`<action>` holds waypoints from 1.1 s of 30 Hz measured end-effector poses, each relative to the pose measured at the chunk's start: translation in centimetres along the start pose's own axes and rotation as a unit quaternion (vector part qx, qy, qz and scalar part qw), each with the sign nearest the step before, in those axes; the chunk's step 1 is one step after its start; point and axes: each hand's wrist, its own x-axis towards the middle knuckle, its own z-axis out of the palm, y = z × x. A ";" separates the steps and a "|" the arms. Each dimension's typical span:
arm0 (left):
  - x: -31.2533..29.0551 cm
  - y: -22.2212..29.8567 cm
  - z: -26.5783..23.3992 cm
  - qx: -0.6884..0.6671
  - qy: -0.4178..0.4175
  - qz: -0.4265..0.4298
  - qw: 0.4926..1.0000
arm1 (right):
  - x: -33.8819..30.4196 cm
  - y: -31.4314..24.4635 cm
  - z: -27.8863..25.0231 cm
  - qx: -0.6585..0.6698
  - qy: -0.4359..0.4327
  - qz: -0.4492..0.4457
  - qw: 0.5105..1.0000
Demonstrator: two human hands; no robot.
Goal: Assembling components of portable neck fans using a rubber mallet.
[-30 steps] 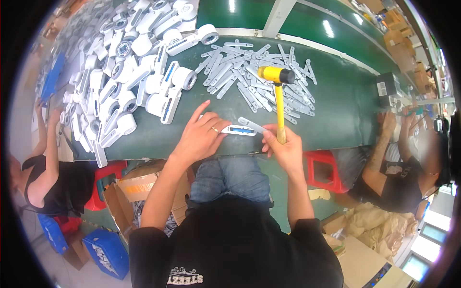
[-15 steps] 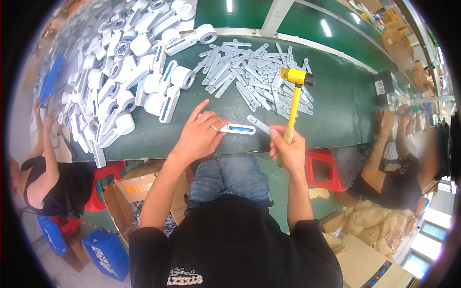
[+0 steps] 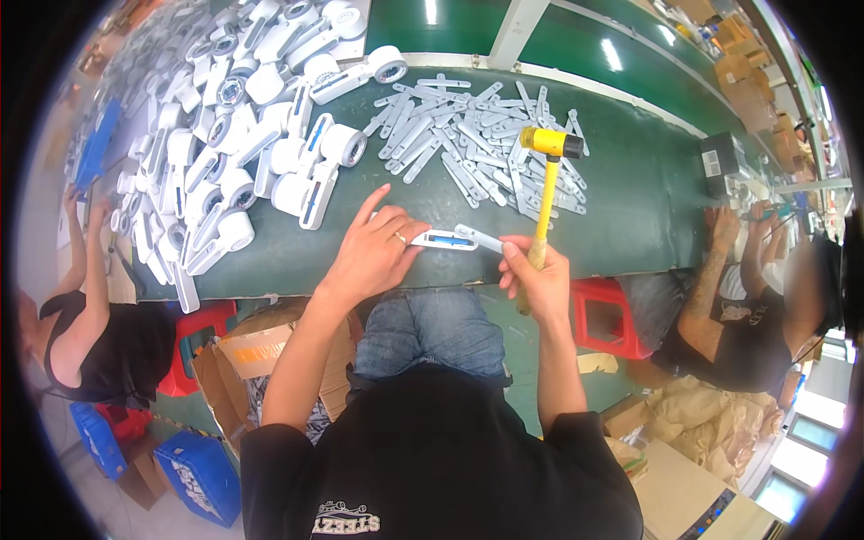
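Observation:
My left hand (image 3: 371, 250) is closed over one end of a white handle-shaped housing (image 3: 436, 245), its index finger raised. A long slot in the housing shows a blue part inside; whatever lies under my palm is hidden. My right hand (image 3: 540, 274) pinches a narrow grey cover strip (image 3: 477, 238) between thumb and fingers. The strip's free end hangs over the slot, tilted; I cannot tell if it touches. That same hand also grips a yellow mallet (image 3: 547, 198) by its wooden-looking handle, head upward, one face yellow and the other black.
Left of my hands, white round-headed units with handles (image 3: 238, 186) lie heaped. Ahead is a pile of grey strips (image 3: 477, 135) on the green table (image 3: 621, 207). A small dark box (image 3: 723, 157) stands at right. Co-workers sit on both sides; an open carton (image 3: 238, 360) is beside my legs.
My right hand has moved slightly left, bringing the grey strip over the housing's slot. The mallet shifted left with it. My left hand and the housing stay almost still.

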 end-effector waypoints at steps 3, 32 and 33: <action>0.1 0.4 -0.5 0.011 -0.023 -0.003 1.000 | 0.2 -0.2 0.6 -0.013 -0.015 0.017 1.000; -1.2 -1.3 1.7 -0.003 0.105 0.054 0.993 | 3.4 -2.1 4.0 -0.203 -0.144 0.147 0.957; -1.2 -1.3 1.9 -0.001 0.108 0.053 0.993 | 3.8 -1.6 3.7 -0.155 -0.151 0.179 0.960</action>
